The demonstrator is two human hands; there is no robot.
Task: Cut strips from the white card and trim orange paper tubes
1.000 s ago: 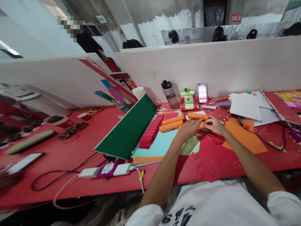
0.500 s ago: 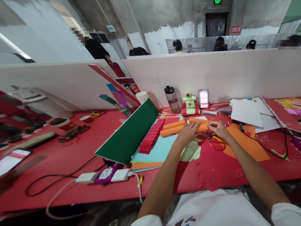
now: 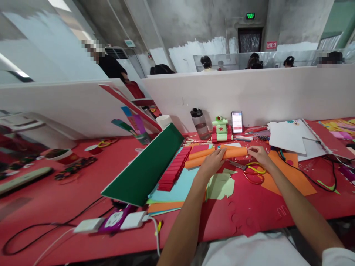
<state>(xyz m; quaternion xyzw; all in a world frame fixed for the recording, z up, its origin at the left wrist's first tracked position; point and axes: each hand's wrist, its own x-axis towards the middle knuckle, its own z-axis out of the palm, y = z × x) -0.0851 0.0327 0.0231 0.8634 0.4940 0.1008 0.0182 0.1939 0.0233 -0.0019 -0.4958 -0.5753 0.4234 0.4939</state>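
Note:
Several orange paper rolls (image 3: 197, 160) lie side by side across a stack of coloured paper. My left hand (image 3: 214, 162) reaches over them, its fingers pressed on a roll. At the right end of an orange roll (image 3: 238, 152), my right hand (image 3: 258, 154) has thumb and fingertips closed together on the paper. Scissors (image 3: 248, 169) with yellow and red handles lie just below my right hand. Left of the rolls is a row of folded red paper strips (image 3: 174, 169) on light blue paper (image 3: 181, 189). Pale green paper scraps (image 3: 221, 186) sit below my left hand.
A green board (image 3: 145, 166) leans at the left of the papers. A bottle (image 3: 200, 124), a green and red paper model (image 3: 221, 130) and a phone (image 3: 237, 122) stand along the white partition (image 3: 249, 88). Power adapters (image 3: 133, 220) and cables lie near the front edge.
The head view has tilted up slightly and shifted. My hands stay at the orange rolls, with fingers moved a little. More of the scissors shows now.

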